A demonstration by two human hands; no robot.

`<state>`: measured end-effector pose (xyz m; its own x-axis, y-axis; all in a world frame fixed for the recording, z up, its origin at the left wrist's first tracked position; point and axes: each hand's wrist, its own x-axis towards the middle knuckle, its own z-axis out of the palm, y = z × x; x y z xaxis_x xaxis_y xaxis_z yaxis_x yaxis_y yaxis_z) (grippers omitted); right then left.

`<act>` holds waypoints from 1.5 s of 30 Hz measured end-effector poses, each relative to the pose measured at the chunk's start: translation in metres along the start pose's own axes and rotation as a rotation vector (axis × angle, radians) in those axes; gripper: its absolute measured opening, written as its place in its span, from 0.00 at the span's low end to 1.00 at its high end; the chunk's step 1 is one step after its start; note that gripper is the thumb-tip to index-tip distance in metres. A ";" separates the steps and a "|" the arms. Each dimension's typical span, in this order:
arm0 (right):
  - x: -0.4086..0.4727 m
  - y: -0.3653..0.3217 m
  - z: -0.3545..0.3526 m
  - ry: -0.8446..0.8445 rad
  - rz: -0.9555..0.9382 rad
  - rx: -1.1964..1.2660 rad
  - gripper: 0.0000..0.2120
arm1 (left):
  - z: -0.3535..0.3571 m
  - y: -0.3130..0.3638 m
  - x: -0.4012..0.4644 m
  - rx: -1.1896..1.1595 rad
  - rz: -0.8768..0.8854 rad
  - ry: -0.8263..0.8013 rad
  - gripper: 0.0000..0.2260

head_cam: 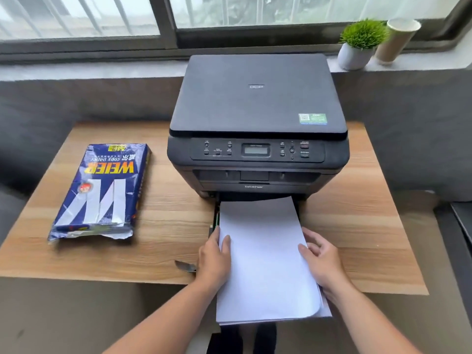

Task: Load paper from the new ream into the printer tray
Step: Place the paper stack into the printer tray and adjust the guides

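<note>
White paper stack (263,264), near corner curled, fingers (226,242) gripping sides.

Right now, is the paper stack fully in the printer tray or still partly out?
Partly out. The paper stack has its far end at the printer slot; its near end overhangs the table edge.

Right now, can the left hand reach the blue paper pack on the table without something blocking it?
Probably yes. The left hand rests on the left edge of the white paper stack, and only bare table lies between it and the paper pack. It would first have to let go of the stack.
</note>
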<state>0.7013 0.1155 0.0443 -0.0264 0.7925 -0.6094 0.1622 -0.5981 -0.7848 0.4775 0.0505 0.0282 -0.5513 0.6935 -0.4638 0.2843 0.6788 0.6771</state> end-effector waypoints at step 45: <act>0.083 0.000 0.063 0.390 -0.411 -0.691 0.38 | -0.012 -0.028 0.035 0.662 0.292 0.165 0.12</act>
<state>0.6366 0.1741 -0.0131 0.1035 0.9880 -0.1147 0.7754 -0.1524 -0.6128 0.4408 0.0528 -0.0007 -0.4768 0.8581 -0.1907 0.8219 0.5121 0.2493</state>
